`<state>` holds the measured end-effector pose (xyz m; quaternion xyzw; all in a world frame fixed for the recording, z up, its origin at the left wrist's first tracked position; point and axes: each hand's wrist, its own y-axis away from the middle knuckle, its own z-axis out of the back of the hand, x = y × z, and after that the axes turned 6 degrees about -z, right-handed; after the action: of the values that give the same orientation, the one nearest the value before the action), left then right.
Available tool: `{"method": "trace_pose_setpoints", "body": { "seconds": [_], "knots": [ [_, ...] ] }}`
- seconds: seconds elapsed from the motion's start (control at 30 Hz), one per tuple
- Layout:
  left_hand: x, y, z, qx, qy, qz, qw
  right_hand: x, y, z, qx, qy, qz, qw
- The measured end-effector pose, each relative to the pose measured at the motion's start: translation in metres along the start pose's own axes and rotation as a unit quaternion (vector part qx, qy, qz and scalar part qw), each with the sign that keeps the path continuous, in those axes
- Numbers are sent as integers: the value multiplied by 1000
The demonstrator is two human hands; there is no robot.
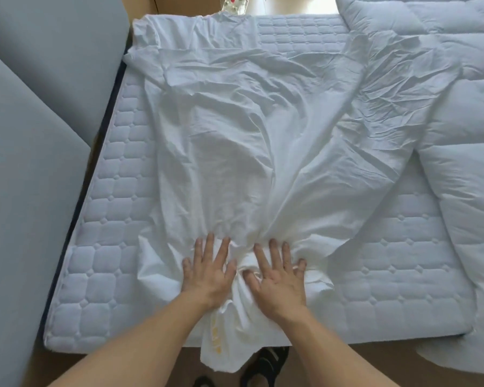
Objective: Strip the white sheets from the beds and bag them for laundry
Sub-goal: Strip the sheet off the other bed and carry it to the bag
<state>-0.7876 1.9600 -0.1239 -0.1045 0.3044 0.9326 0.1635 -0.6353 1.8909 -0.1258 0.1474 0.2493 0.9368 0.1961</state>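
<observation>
Across the frame from nine to three o'clock lies the quilted mattress [109, 247], bare along its edges. At three o'clock a puffy duvet [464, 163] is heaped on the far side of it, with a pillow [380, 18] at one o'clock. Your white sheet [249, 121] is already loose from the corners and lies crumpled over the middle of the mattress, drawn into a tight gather at six o'clock, where a tail of it hangs over the bed's near edge. Both your hands rest flat on that gather with fingers spread: left hand [207, 272] at seven o'clock of the bunch, right hand [278, 277] at five, neither closed on the cloth. Judging by the creases, the sheet is thin, soft and light; it will slide easily over the quilting but billow and trail. Take it at the gathered neck between your hands, where the folds meet, rather than by an open edge. No laundry bag is in view.
</observation>
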Motion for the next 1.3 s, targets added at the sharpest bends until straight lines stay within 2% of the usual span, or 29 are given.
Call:
{"method": "trace_pose_setpoints", "body": {
  "seconds": [0.07,0.17,0.23,0.3,0.37,0.43,0.53,0.67,0.83,0.9,1.0,1.1,1.2,1.3],
  "knots": [
    [5,-9,-11,52,-25,16,998,-5,-8,-9,39,-4,-3,999],
    [-1,-30,13,132,-42,33,990,-3,-24,7,101,-32,-5,994],
    [-10,-43,45,147,-56,12,987,-1,-30,34,100,-37,-2,994],
    [-20,-54,77,108,-71,4,992,1,-38,65,33,-47,-21,998],
    [-29,-67,101,40,-55,23,997,2,-51,92,-64,-63,-55,994],
    [-32,-85,116,-41,-20,39,998,-1,-72,110,-123,-87,-90,984],
    [-25,-120,131,-153,23,49,987,-17,-113,126,-128,-139,-168,968],
    [-3,-172,145,-144,34,146,978,-46,-171,134,-129,-215,-302,920],
    [34,-225,161,-185,163,258,934,-76,-229,141,-157,-369,-429,809],
    [47,-241,168,-203,233,268,912,-81,-243,140,-150,-380,-449,794],
    [45,-258,173,-216,324,252,886,-78,-262,141,-144,-345,-447,813],
    [23,-260,181,-215,306,193,907,-69,-271,147,-147,-374,-385,831],
    [-5,-251,195,-245,301,139,911,-50,-268,160,-139,-476,-317,808],
    [-26,-239,217,-259,368,126,884,-13,-255,190,-195,-517,-234,800]
  ]
}}
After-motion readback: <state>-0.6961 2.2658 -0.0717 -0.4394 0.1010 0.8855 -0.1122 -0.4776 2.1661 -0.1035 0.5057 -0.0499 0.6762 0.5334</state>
